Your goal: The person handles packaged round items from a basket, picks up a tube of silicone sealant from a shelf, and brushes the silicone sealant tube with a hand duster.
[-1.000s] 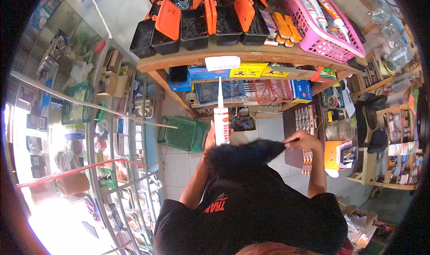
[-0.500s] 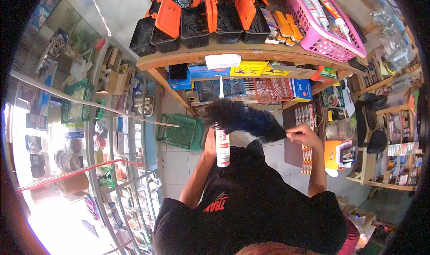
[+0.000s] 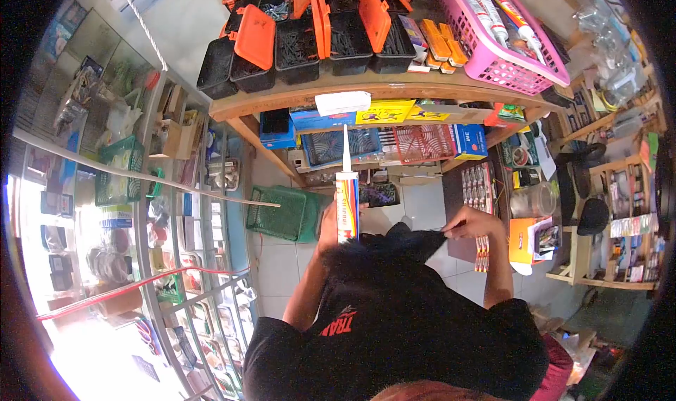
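Room btwn tube (image 3: 347, 205) & R hand (image 3: 477, 223); shelf (image 3: 422, 90) blocks fwd

The head camera looks forward and steeply down, close above.

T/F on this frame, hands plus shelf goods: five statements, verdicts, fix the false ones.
1. The left hand grips a white cylindrical tube with a tapered nozzle. True.
2. The right hand is empty. False: it holds a black fluffy duster.
3. The pink plastic basket holds several white tubes. True.
4. The black plastic boxes are all closed. False: several orange lids stand open.
5. The green plastic basket appears left of the handheld tube. True.
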Tool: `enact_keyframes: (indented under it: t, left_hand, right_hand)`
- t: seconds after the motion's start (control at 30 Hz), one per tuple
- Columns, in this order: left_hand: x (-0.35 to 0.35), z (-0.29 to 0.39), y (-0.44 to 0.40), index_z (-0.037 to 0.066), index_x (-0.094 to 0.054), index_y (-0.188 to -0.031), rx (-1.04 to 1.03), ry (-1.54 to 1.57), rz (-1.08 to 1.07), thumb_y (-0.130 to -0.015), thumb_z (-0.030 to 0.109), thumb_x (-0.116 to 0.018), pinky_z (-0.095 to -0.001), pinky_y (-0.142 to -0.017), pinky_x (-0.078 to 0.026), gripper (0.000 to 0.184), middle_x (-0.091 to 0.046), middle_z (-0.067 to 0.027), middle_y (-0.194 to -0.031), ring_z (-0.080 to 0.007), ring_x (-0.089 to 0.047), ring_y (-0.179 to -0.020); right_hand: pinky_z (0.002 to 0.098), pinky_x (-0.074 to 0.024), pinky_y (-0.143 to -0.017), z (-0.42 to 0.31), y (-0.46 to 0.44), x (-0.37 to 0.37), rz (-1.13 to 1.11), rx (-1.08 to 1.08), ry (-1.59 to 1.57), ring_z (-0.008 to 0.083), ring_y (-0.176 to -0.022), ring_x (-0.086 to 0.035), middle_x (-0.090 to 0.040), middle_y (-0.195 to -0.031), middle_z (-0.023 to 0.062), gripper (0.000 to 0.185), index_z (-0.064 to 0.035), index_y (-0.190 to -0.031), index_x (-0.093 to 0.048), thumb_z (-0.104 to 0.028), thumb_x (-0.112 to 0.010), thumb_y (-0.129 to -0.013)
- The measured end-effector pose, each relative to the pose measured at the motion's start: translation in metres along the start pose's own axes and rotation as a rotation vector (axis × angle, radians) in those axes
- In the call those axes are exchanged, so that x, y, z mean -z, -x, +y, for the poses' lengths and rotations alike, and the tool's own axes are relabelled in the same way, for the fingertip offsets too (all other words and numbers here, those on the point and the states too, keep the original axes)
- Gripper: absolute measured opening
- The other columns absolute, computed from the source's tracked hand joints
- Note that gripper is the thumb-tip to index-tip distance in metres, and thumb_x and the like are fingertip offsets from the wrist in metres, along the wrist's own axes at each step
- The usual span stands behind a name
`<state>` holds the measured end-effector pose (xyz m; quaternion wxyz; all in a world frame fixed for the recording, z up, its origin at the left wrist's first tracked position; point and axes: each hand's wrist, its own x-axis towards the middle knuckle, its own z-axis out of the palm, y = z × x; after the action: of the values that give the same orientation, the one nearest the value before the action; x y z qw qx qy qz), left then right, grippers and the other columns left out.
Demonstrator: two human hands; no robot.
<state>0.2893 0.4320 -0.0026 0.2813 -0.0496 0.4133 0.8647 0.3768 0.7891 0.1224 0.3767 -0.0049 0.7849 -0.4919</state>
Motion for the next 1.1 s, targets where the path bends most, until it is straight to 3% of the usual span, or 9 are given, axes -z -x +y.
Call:
enact_keyframes:
  t: [0.1, 0.2, 0.23, 0.3, 0.37, 0.47, 0.57, 0.7, 1.1]
  left_hand:
    - [0.013, -0.021, -0.002, 0.002, -0.057, -0.111, -0.129, -0.102, -0.003, -0.100, 0.034, -0.037, -0.0291, -0.072, -0.053, 0.040, -0.069, -0.0146, -0.099, -0.0160, -0.064, -0.078]
    - [-0.004, -0.002, -0.001, 0.006, -0.057, -0.098, 0.181, 0.213, 0.072, -0.100, 0.041, -0.035, -0.0315, -0.070, -0.051, 0.042, -0.064, -0.0072, -0.087, -0.0155, -0.062, -0.077]
    - [0.015, -0.024, -0.011, 0.006, -0.058, -0.100, 0.025, 0.160, 0.048, -0.100, 0.046, -0.033, -0.0332, -0.071, -0.052, 0.047, -0.064, -0.0087, -0.087, -0.0178, -0.063, -0.079]
    - [0.005, -0.011, -0.007, 0.004, -0.056, -0.110, 0.252, 0.604, -0.015, -0.098, 0.054, -0.031, -0.0395, -0.077, -0.054, 0.057, -0.064, -0.0111, -0.085, -0.0246, -0.065, -0.083]
    - [-0.018, 0.015, 0.005, 0.003, -0.053, -0.117, 0.142, 0.327, -0.049, -0.099, 0.053, -0.030, -0.0422, -0.081, -0.054, 0.058, -0.063, -0.0117, -0.087, -0.0261, -0.065, -0.084]
    - [0.018, -0.002, -0.013, 0.006, -0.053, -0.116, 0.177, 0.476, 0.010, -0.097, 0.053, -0.037, -0.0407, -0.074, -0.055, 0.054, -0.062, -0.0106, -0.083, -0.0238, -0.064, -0.076]
    - [-0.029, 0.046, 0.009, 0.008, -0.055, -0.110, 0.019, 0.385, 0.177, -0.095, 0.053, -0.043, -0.0367, -0.062, -0.053, 0.048, -0.059, -0.0075, -0.081, -0.0206, -0.060, -0.068]
    - [-0.024, 0.066, -0.002, 0.007, -0.054, -0.110, -0.123, 0.716, -0.011, -0.095, 0.053, -0.042, -0.0303, -0.056, -0.049, 0.050, -0.055, -0.0049, -0.077, -0.0160, -0.054, -0.063]
    - [-0.063, 0.146, -0.011, 0.003, -0.048, -0.101, -0.564, 0.822, 0.151, -0.093, 0.048, -0.046, -0.0317, -0.065, -0.046, 0.045, -0.050, -0.0077, -0.086, -0.0190, -0.049, -0.072]
  right_hand:
    - [0.0255, -0.0427, -0.053, 0.005, -0.002, -0.003, 0.213, -0.002, -0.102, 0.0068, -0.060, -0.053, -0.066, -0.071, 0.0011, 0.026, -0.0026, -0.106, -0.070, -0.018, -0.070, -0.085]
    - [0.0251, -0.0414, -0.053, 0.012, -0.007, -0.002, 0.327, 0.062, -0.098, 0.0063, -0.060, -0.052, -0.065, -0.070, 0.0000, 0.026, -0.0019, -0.106, -0.069, -0.017, -0.070, -0.085]
    - [0.0254, -0.0423, -0.054, 0.010, -0.004, 0.000, 0.207, -0.004, -0.104, 0.0063, -0.060, -0.052, -0.065, -0.070, 0.0004, 0.025, -0.0005, -0.104, -0.069, -0.016, -0.069, -0.085]
    - [0.0229, -0.0408, -0.050, 0.011, -0.004, 0.000, 0.041, -0.002, -0.045, 0.0047, -0.057, -0.050, -0.064, -0.069, -0.0001, 0.022, -0.0008, -0.102, -0.070, -0.016, -0.070, -0.086]
    - [0.0214, -0.0400, -0.049, 0.003, -0.004, 0.000, -0.062, 0.029, -0.014, 0.0039, -0.056, -0.050, -0.063, -0.068, 0.0001, 0.022, 0.0003, -0.101, -0.071, -0.016, -0.071, -0.086]
    - [0.0213, -0.0395, -0.048, 0.003, -0.005, -0.008, 0.187, 0.097, -0.127, 0.0042, -0.056, -0.051, -0.064, -0.069, 0.0011, 0.023, -0.0003, -0.103, -0.070, -0.015, -0.070, -0.085]
    - [0.0235, -0.0368, -0.047, 0.002, -0.004, -0.012, 0.352, 0.126, -0.270, 0.0052, -0.054, -0.048, -0.056, -0.062, -0.0004, 0.017, -0.0007, -0.099, -0.070, -0.013, -0.067, -0.087]
    - [0.0218, -0.0268, -0.040, 0.019, 0.004, -0.012, 0.495, 0.221, -0.416, 0.0039, -0.046, -0.040, -0.048, -0.057, -0.0029, 0.014, 0.0010, -0.084, -0.066, -0.013, -0.066, -0.088]
    - [0.0239, -0.0323, -0.045, 0.002, 0.046, -0.040, 0.610, 0.263, -0.196, 0.0067, -0.051, -0.045, -0.049, -0.058, 0.0001, 0.023, 0.0032, -0.066, -0.057, -0.010, -0.065, -0.084]
